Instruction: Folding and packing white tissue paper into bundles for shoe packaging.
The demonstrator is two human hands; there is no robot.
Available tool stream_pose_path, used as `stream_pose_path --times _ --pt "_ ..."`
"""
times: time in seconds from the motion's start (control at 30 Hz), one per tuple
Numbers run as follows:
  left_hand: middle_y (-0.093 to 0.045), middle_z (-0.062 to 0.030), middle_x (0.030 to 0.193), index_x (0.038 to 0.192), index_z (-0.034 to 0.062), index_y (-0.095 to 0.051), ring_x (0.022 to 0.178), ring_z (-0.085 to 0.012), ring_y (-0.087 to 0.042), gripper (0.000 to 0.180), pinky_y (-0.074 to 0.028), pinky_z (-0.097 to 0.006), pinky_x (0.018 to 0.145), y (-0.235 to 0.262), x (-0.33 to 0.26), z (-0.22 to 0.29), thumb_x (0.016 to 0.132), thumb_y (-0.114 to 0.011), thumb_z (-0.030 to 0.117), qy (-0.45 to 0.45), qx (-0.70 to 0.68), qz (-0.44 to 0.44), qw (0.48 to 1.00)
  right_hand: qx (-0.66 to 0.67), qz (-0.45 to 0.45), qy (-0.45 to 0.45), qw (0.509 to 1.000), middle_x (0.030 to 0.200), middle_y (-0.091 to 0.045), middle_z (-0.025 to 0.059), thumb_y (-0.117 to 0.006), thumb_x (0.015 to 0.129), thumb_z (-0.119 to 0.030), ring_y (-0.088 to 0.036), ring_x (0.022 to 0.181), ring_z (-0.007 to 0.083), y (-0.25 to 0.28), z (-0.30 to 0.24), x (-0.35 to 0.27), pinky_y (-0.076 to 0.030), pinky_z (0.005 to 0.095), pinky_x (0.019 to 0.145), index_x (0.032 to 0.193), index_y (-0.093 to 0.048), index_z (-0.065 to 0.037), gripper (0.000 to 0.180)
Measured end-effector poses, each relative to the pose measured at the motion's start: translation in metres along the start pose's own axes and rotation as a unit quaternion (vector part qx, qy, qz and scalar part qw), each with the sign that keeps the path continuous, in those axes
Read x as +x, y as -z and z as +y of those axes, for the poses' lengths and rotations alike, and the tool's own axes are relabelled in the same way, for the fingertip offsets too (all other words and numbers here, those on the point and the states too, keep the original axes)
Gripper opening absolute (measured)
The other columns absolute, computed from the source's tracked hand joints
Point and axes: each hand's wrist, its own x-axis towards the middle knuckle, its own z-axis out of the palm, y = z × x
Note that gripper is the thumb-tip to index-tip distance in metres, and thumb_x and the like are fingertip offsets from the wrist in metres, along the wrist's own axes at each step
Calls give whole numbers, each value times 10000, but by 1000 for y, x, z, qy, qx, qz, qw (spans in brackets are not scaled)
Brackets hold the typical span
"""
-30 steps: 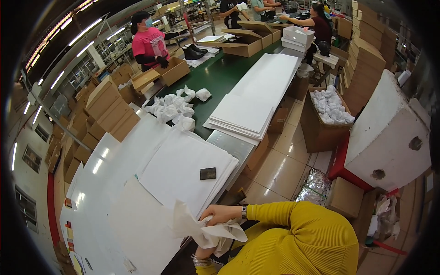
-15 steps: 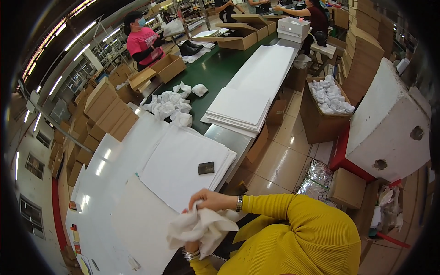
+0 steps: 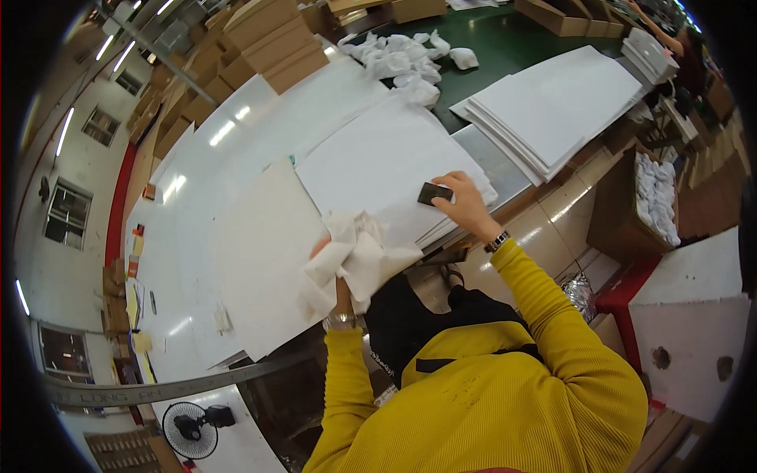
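A crumpled sheet of white tissue paper (image 3: 359, 256) is bunched up in my left hand (image 3: 322, 246), most of whose fingers it covers. My right hand (image 3: 467, 206) has its thumb and fingers pinched on the edge of a small dark rectangular block (image 3: 434, 193). That block lies on top of a stack of large white paper sheets (image 3: 386, 162), near the stack's right side. Beside the stack, to the left, a flat off-white sheet (image 3: 260, 236) lies on the shiny white table (image 3: 185, 272), under the crumpled paper.
Balls of crumpled white paper (image 3: 406, 59) sit beyond the stack by a green work surface (image 3: 516, 35). More white sheets (image 3: 560, 102) are piled at the right. An open carton of paper balls (image 3: 611, 205) stands on the floor. A fan (image 3: 189, 430) is at lower left.
My right hand has let go of the crumpled paper and moved right and forward to the dark block. My left hand still holds the paper. The whole view has turned.
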Motion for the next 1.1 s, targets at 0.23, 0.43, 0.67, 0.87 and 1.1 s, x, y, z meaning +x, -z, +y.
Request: stream_pose_path --times 0.23,0.43,0.67,0.87,1.1 --pt "-608 -140 1082 961 86 -682 1060 -298 -538 285 -436 -362 900 -50 115 -8 678 -662 114 -295 213 19 931 -370 31 59 927 1053 -522 93 -712 697 -243 -446 1053 296 -22 31 19 -368 421 845 1096 -612 -146 422" --pt "-413 -133 1355 1214 195 -561 1162 -348 -456 539 -400 -431 953 -110 100 -61 694 -692 252 -154 625 -199 739 -388 -3 66 919 1013 -513 82 -714 694 -226 -464 981 264 -16 38 10 -358 392 795 1084 -620 -134 411" --pt "-530 -107 1188 1020 187 -659 912 -348 -568 273 -484 -380 752 -104 142 -114 748 -651 215 -133 501 -26 855 -358 -5 105 928 974 -520 59 -719 687 -233 -473 963 241 -14 33 19 -345 382 790 1070 -637 -135 404" --pt "-378 -101 1369 981 155 -671 1177 -409 -389 256 -381 -522 910 -96 124 -100 734 -657 218 -216 478 -204 826 -267 5 49 962 972 -519 53 -730 659 -270 -479 967 231 -20 44 43 -340 391 808 1021 -677 -131 391" --pt "-212 -108 1481 1114 172 -624 1320 -464 -172 433 -265 -604 986 -104 88 -79 713 -698 319 -215 543 -255 771 -232 -29 4 972 959 -544 83 -705 651 -305 -498 983 274 -12 46 62 -366 449 811 969 -696 -135 361"
